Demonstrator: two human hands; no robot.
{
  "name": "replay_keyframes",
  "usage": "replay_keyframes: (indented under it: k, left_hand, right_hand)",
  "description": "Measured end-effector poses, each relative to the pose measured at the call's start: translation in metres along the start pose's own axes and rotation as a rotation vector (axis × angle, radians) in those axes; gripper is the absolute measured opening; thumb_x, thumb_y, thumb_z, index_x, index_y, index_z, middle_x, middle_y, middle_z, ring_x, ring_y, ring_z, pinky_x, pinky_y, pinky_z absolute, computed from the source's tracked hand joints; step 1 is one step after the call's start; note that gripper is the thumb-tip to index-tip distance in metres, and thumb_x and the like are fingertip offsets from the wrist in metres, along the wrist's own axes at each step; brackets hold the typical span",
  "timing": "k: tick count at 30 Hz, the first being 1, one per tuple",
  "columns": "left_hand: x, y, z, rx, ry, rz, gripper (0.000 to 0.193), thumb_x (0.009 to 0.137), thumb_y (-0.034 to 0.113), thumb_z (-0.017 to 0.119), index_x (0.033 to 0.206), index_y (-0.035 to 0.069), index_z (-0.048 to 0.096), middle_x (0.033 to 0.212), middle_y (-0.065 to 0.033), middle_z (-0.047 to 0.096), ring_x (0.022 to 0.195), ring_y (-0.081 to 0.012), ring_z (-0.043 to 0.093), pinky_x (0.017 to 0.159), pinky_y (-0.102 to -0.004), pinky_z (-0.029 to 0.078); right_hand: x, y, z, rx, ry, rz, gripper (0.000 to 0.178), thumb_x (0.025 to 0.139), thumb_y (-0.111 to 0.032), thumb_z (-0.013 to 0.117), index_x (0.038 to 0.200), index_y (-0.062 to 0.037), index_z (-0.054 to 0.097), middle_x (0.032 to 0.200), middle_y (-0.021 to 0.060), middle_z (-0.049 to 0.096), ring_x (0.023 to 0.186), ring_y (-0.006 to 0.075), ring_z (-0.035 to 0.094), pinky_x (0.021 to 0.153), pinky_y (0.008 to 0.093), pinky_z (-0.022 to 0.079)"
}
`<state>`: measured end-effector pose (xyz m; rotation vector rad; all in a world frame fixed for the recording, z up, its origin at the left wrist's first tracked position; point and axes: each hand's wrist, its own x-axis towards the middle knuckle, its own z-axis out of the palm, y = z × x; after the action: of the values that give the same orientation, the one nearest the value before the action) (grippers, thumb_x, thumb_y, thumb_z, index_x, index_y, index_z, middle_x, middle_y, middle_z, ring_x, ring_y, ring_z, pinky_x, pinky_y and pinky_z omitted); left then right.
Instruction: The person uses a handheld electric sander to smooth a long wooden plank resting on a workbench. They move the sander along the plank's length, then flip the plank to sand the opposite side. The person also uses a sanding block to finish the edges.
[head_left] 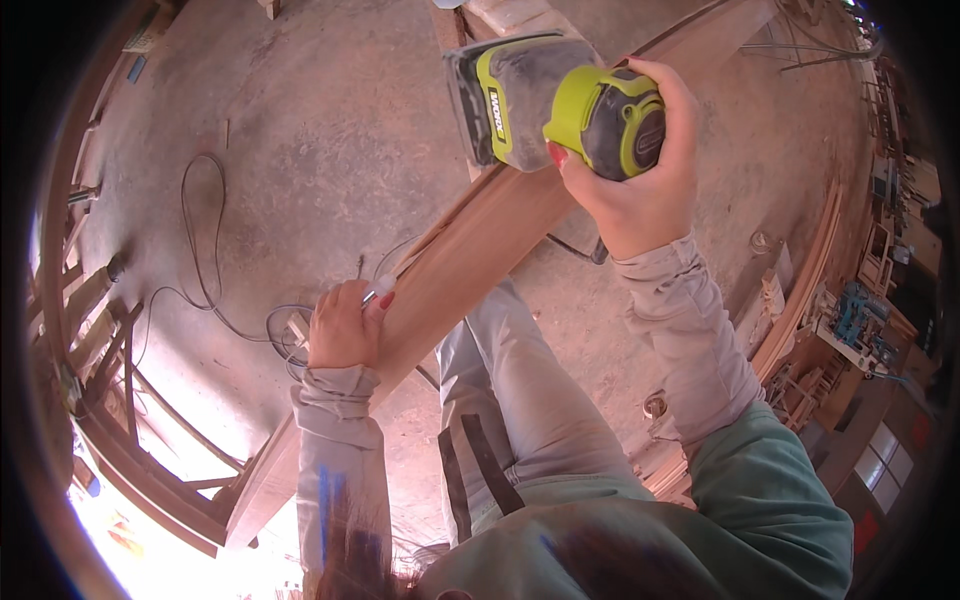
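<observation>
Evidently, the sander was gripped by the right hand, with its rounded rear end enclosed by thumb and fingers, presumably because weight and direction were best governed from there. It was held tilted above the far part of the plank, by the left long edge, with the base plate turned outward to the left, perhaps so that the wood was spared; whether the plank was touched could not be told. At that same long edge, nearer the body, a small pale piece was pinched in the curled left hand; whether the plank was also steadied thereby could not be made out. The plank was set slantwise before the legs, probably for reach. One sander, one plank under the hands and one pale piece were counted.
</observation>
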<state>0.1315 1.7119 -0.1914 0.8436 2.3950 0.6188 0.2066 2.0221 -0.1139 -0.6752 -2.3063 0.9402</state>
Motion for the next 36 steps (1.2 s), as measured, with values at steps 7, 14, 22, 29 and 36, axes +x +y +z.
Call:
replay_keyframes:
  k: [7, 14, 22, 29, 36]
  left_hand:
    - [0.001, -0.001, 0.0, 0.018, -0.027, -0.003, 0.033, 0.094, 0.034, 0.058, 0.106, 0.003, 0.059, 0.094, -0.0204, 0.063, 0.089, -0.0426, 0.058, 0.078, -0.0495, 0.047]
    - [0.004, 0.006, 0.003, 0.01, 0.046, 0.005, 0.037, 0.093, 0.039, 0.06, 0.097, 0.002, 0.06, 0.086, -0.0198, 0.062, 0.083, -0.043, 0.057, 0.073, -0.0502, 0.046]
    - [-0.002, 0.003, -0.004, 0.016, -0.023, -0.063, 0.027, 0.093, 0.025, 0.059, 0.106, 0.001, 0.058, 0.096, -0.0224, 0.062, 0.092, -0.0445, 0.057, 0.079, -0.0497, 0.046]
    - [-0.005, -0.002, -0.002, -0.004, 0.042, -0.057, 0.027, 0.09, 0.026, 0.065, 0.099, 0.001, 0.059, 0.091, -0.0212, 0.062, 0.087, -0.0429, 0.058, 0.075, -0.0499, 0.046]
    - [-0.002, 0.001, 0.001, -0.041, 0.033, -0.029, 0.028, 0.091, 0.029, 0.064, 0.099, 0.002, 0.059, 0.09, -0.0205, 0.062, 0.086, -0.043, 0.057, 0.075, -0.05, 0.046]
  right_hand:
    - [0.001, -0.001, -0.005, -0.064, -0.054, -0.019, 0.074, 0.065, -0.001, 0.077, 0.132, -0.0086, 0.047, 0.122, 0.0088, 0.051, 0.11, 0.0202, 0.054, 0.095, 0.033, 0.046]
    - [-0.001, 0.001, -0.004, -0.07, -0.064, -0.019, 0.073, 0.066, -0.001, 0.078, 0.132, -0.0084, 0.046, 0.123, 0.0089, 0.051, 0.111, 0.0202, 0.055, 0.096, 0.033, 0.046]
    - [0.0, 0.001, 0.0, -0.048, -0.045, -0.026, 0.073, 0.064, -0.003, 0.078, 0.13, -0.009, 0.049, 0.121, 0.009, 0.053, 0.109, 0.023, 0.054, 0.094, 0.0349, 0.047]
    - [0.001, -0.002, 0.004, -0.059, -0.055, -0.021, 0.073, 0.063, -0.003, 0.079, 0.13, -0.009, 0.05, 0.12, 0.0091, 0.053, 0.109, 0.023, 0.055, 0.095, 0.035, 0.046]
    - [-0.001, -0.005, 0.008, -0.059, -0.085, -0.006, 0.073, 0.065, -0.001, 0.077, 0.132, -0.0093, 0.048, 0.121, 0.0084, 0.05, 0.109, 0.0198, 0.055, 0.095, 0.0325, 0.046]
